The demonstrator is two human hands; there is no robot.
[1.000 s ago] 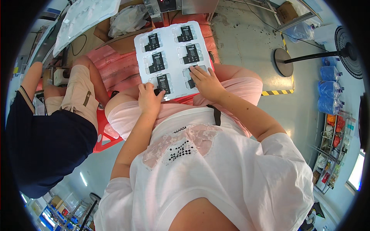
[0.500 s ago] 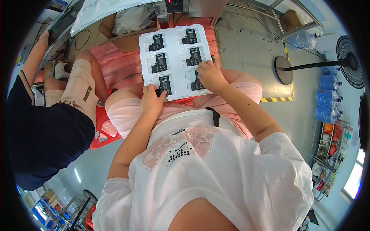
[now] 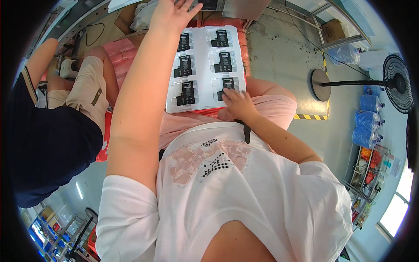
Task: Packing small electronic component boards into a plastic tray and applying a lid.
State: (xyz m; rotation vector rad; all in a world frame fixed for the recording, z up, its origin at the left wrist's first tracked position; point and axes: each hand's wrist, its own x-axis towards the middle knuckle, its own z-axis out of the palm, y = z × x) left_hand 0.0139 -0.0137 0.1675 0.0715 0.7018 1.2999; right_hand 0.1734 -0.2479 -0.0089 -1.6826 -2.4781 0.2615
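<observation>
A white plastic tray (image 3: 204,76) lies across my lap. Several flat black rectangular packs, apparently batteries, sit in its molded recesses in two columns. My left hand (image 3: 176,12) is raised beyond the tray's far left corner, fingers spread and nothing visible in them. Its forearm covers part of the tray's left edge. At the near right corner, my right hand (image 3: 238,104) rests with loosely bent, parted fingers. Their tips reach the lower part of the near right black pack (image 3: 228,83); the thumb side is partly hidden near the tray's front edge.
Beyond the tray stands a bench with a dark control box (image 3: 208,4) and clear plastic bags (image 3: 144,16). A person in a dark shirt (image 3: 56,139) sits close on my left. On the right are a floor fan (image 3: 396,77), water jugs (image 3: 365,135) and a shelf (image 3: 369,174).
My left hand has left the near left pack and swung up past the tray's far side. My right hand has drawn back slightly toward the front edge. The whole view has shifted a little.
</observation>
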